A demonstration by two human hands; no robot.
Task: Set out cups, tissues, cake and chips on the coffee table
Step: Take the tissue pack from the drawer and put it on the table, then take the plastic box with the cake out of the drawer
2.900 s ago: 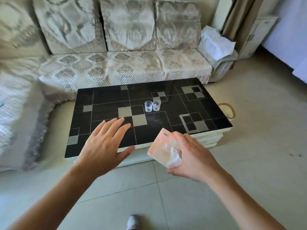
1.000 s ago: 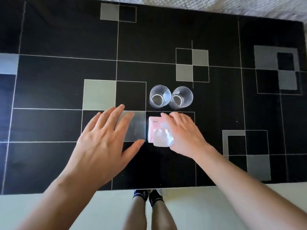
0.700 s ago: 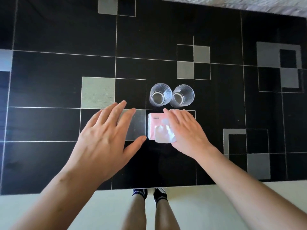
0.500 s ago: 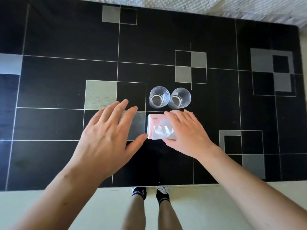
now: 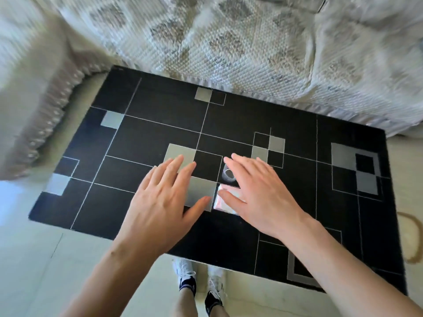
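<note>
Head view: both hands hovered flat over the black worktop (image 5: 160, 124). The left hand (image 5: 160, 202) was open, holding nothing. The right hand (image 5: 258, 195), fingers straight, partly covered the tissues (image 5: 220, 202) and 1 visible cup (image 5: 227, 175).

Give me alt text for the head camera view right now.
Two open hands, left hand and right hand, hover over a black tiled coffee table; the right one partly covers a pink tissue pack and a clear cup. A patterned sofa stands behind.
</note>
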